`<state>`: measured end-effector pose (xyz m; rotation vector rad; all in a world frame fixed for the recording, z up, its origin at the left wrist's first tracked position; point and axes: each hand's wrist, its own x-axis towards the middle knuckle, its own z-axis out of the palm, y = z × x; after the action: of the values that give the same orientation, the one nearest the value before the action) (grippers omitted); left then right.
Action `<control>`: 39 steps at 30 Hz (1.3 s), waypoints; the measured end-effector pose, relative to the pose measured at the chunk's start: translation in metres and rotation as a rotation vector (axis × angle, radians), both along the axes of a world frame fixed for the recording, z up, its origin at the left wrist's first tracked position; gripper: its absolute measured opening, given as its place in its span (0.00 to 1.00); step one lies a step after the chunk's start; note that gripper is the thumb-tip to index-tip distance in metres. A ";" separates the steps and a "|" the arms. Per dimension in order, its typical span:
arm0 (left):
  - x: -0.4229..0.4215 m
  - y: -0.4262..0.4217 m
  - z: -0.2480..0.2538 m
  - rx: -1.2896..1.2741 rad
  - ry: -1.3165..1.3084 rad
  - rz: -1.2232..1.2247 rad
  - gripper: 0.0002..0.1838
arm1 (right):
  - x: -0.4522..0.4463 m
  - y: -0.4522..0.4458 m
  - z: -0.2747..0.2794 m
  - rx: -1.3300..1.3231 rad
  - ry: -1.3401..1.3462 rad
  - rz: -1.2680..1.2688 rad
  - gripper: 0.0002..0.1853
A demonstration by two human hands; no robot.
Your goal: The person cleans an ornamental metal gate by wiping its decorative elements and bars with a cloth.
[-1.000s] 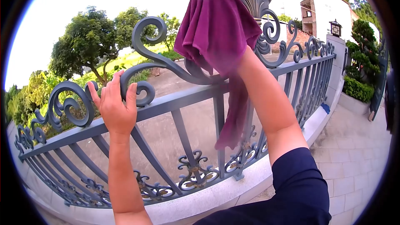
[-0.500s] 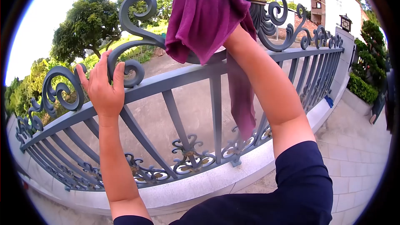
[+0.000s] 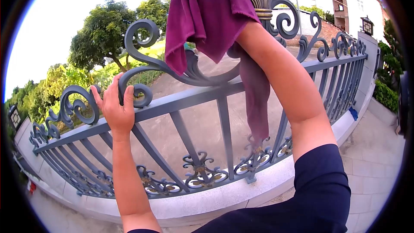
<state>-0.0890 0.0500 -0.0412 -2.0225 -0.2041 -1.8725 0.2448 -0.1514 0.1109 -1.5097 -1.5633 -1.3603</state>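
Note:
My left hand (image 3: 117, 108) grips the grey metal fence (image 3: 189, 99) at the foot of a curled scroll (image 3: 139, 95), with its thumb on the near side and fingers reaching over. A purple cloth (image 3: 207, 17) hangs at the top middle, draped over my right hand and against the fence's ornament. Only the wrist of my right hand (image 3: 249, 34) shows below the cloth; its fingers are hidden. One long end of the cloth dangles down beside my forearm, in front of the bars. A fan-shaped ornament (image 3: 261, 0) with a gold-toned band stands just right of the cloth.
The fence stands on a pale stone ledge (image 3: 224, 200), its bars curving away on both sides. A blue item (image 3: 353, 113) lies on the ledge at right. Behind are trees (image 3: 101, 32), paving and a lantern-topped pillar (image 3: 366, 43).
The view has tilted up slightly, so the fence sits lower and a bit further right. The cloth has shifted a little upward and left against the ornament. My left hand keeps its grip.

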 end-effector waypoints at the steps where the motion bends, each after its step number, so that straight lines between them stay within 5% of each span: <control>1: -0.001 0.000 -0.001 0.002 -0.001 -0.011 0.22 | -0.009 -0.009 0.014 0.010 0.087 0.025 0.39; 5: -0.001 0.002 -0.003 -0.029 0.013 0.011 0.21 | -0.080 -0.049 0.030 0.401 -0.064 -0.201 0.25; 6: 0.000 0.001 -0.003 -0.034 0.003 0.008 0.21 | -0.064 -0.024 0.015 0.690 -0.254 -0.123 0.23; 7: -0.001 0.000 -0.005 -0.033 0.007 0.018 0.21 | -0.066 -0.015 0.002 0.706 -0.276 -0.079 0.21; 9: 0.002 0.004 -0.004 -0.027 -0.008 0.031 0.20 | -0.091 -0.030 -0.043 0.724 -0.622 -0.605 0.19; 12: 0.003 0.006 -0.005 -0.014 -0.029 0.021 0.21 | -0.050 -0.016 -0.099 0.391 -0.157 0.208 0.40; 14: 0.002 0.005 -0.005 -0.059 -0.004 0.026 0.20 | -0.026 0.008 -0.131 0.253 -0.083 0.311 0.39; 18: 0.003 0.010 -0.006 0.012 -0.027 0.053 0.19 | -0.017 -0.019 -0.123 0.180 -0.182 -0.139 0.38; 23: 0.006 0.007 -0.005 -0.006 -0.056 0.036 0.20 | -0.022 -0.023 -0.088 0.029 -0.012 0.090 0.36; 30: 0.006 0.013 -0.008 -0.018 -0.039 0.061 0.20 | -0.028 0.009 -0.127 -0.015 0.218 0.428 0.34; 39: 0.008 0.012 -0.008 -0.020 -0.071 0.090 0.19 | -0.036 -0.112 -0.217 0.135 0.102 0.198 0.32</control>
<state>-0.0808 0.0624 -0.0492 -1.9285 -0.3282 -1.8947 0.2091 -0.2632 -0.1060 -1.2864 -1.4837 -1.2305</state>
